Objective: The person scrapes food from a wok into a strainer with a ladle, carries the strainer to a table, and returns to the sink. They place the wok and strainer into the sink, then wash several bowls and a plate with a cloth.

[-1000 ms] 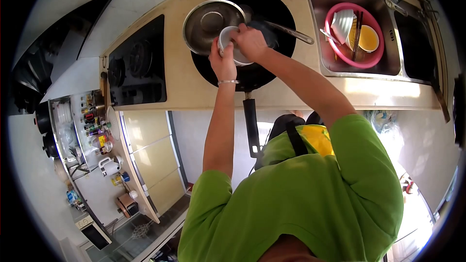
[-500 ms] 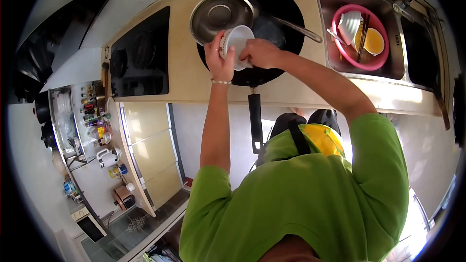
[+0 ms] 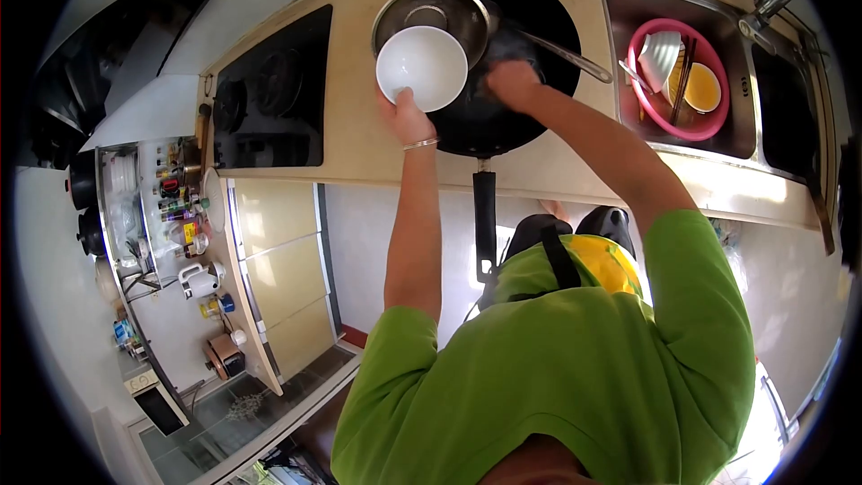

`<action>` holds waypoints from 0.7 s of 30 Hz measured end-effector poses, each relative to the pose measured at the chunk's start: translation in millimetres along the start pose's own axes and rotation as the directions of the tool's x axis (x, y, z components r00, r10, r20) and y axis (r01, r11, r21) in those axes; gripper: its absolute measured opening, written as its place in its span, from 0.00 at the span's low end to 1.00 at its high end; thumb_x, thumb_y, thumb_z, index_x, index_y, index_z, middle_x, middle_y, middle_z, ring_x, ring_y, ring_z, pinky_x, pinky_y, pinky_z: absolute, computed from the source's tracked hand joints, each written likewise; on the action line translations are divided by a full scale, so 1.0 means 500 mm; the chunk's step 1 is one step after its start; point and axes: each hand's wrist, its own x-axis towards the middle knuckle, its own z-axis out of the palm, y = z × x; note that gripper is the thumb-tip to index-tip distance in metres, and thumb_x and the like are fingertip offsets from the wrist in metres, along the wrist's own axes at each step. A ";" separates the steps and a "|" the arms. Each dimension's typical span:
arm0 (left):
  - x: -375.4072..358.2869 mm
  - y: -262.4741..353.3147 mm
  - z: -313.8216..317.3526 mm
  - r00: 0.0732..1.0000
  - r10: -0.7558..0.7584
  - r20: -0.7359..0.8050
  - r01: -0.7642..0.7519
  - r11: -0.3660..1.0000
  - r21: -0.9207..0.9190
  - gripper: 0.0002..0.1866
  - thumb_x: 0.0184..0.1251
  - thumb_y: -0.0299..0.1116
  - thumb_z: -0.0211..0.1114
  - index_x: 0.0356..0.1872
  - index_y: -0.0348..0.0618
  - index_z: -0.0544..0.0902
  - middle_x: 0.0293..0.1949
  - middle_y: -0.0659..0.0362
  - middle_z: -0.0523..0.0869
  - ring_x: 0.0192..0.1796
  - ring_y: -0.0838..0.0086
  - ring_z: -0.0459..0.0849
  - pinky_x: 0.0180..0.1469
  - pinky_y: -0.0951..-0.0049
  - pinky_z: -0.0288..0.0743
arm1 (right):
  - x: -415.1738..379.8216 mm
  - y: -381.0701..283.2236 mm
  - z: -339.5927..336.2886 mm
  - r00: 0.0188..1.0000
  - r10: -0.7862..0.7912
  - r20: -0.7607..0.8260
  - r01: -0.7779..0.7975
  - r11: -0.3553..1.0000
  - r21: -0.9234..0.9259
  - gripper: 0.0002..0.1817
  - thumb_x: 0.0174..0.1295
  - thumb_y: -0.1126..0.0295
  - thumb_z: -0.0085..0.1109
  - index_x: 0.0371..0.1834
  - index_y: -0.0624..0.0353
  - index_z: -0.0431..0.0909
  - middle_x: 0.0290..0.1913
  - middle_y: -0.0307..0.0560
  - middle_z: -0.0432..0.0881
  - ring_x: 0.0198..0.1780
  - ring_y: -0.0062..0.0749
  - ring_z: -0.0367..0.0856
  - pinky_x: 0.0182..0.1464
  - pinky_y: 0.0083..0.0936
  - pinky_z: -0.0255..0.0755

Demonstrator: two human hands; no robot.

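Observation:
My left hand (image 3: 409, 119) grips a white bowl (image 3: 422, 69) by its rim, thumb inside, with the bowl's hollow facing me. It is over the left side of a large black wok (image 3: 549, 13). A round metal vessel or lid (image 3: 388, 22) lies behind the bowl, partly hidden by it. My right hand (image 3: 514, 85) is low in the wok, to the right of the bowl, with its fingers curled; whether they hold anything is hidden. Near it is a dark, bluish, blurred patch in the wok. A metal utensil handle (image 3: 575, 58) leans over the wok's right rim.
The sink (image 3: 620, 0) on the right holds a pink basin (image 3: 639, 36) with bowls and chopsticks. A faucet (image 3: 763, 9) stands behind it. The wok's black handle (image 3: 485, 216) juts past the counter edge towards me. A black cooktop (image 3: 278, 126) lies to the left.
My right hand has come out of the bowl and moved right, down into the wok. My left hand has tilted the bowl so its inside faces me. The view has shifted slightly.

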 end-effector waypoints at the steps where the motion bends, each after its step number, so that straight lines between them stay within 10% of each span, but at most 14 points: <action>1: -0.004 -0.001 0.012 0.991 -0.120 -0.051 0.114 0.988 -0.104 0.25 0.49 0.23 0.46 0.53 0.34 0.62 0.50 0.50 0.70 0.51 0.62 0.70 0.53 0.67 0.65 | -0.006 -0.007 0.009 0.996 -0.089 0.017 0.090 0.995 -0.033 0.09 0.48 0.70 0.49 0.28 0.59 0.79 0.38 0.50 0.77 0.41 0.40 0.77 0.40 0.32 0.72; 4: -0.016 0.005 0.038 0.918 -0.390 -0.073 0.349 0.881 -0.320 0.22 0.54 0.25 0.45 0.53 0.35 0.61 0.50 0.48 0.69 0.52 0.58 0.71 0.51 0.61 0.68 | -0.014 0.003 -0.005 0.995 -0.098 0.013 0.098 0.995 -0.010 0.09 0.47 0.70 0.50 0.29 0.55 0.80 0.37 0.47 0.78 0.40 0.39 0.77 0.40 0.30 0.72; 10: -0.002 -0.049 0.071 0.625 -0.779 0.043 0.655 0.495 -0.571 0.17 0.62 0.28 0.38 0.50 0.36 0.66 0.48 0.51 0.72 0.50 0.59 0.73 0.50 0.60 0.71 | -0.083 -0.022 -0.114 0.895 0.151 -0.419 0.163 0.764 0.624 0.12 0.41 0.78 0.51 0.30 0.52 0.79 0.30 0.45 0.76 0.36 0.39 0.75 0.38 0.27 0.70; 13: -0.014 -0.052 0.099 0.637 -0.693 0.336 0.726 0.394 -0.563 0.16 0.63 0.33 0.42 0.50 0.40 0.67 0.48 0.56 0.73 0.49 0.69 0.74 0.48 0.71 0.72 | -0.085 -0.056 -0.097 0.644 0.073 -0.761 0.412 0.806 0.426 0.16 0.37 0.83 0.52 0.33 0.56 0.76 0.39 0.46 0.73 0.42 0.41 0.71 0.41 0.29 0.69; 19: -0.048 -0.039 0.132 0.507 -0.548 0.665 0.806 0.029 -0.591 0.14 0.63 0.33 0.43 0.47 0.41 0.68 0.44 0.56 0.75 0.46 0.68 0.75 0.46 0.70 0.74 | -0.016 -0.046 -0.077 0.533 -0.078 -0.842 0.451 0.869 0.205 0.16 0.44 0.76 0.52 0.39 0.52 0.74 0.45 0.47 0.72 0.46 0.42 0.71 0.44 0.29 0.69; 21: -0.062 -0.054 0.127 0.480 -0.711 0.514 0.816 0.148 -0.558 0.14 0.63 0.33 0.43 0.47 0.40 0.68 0.43 0.55 0.75 0.45 0.67 0.76 0.44 0.70 0.75 | 0.025 -0.039 -0.093 0.621 0.032 -0.783 0.451 0.802 0.391 0.14 0.46 0.74 0.50 0.39 0.51 0.74 0.41 0.47 0.74 0.42 0.39 0.73 0.42 0.27 0.69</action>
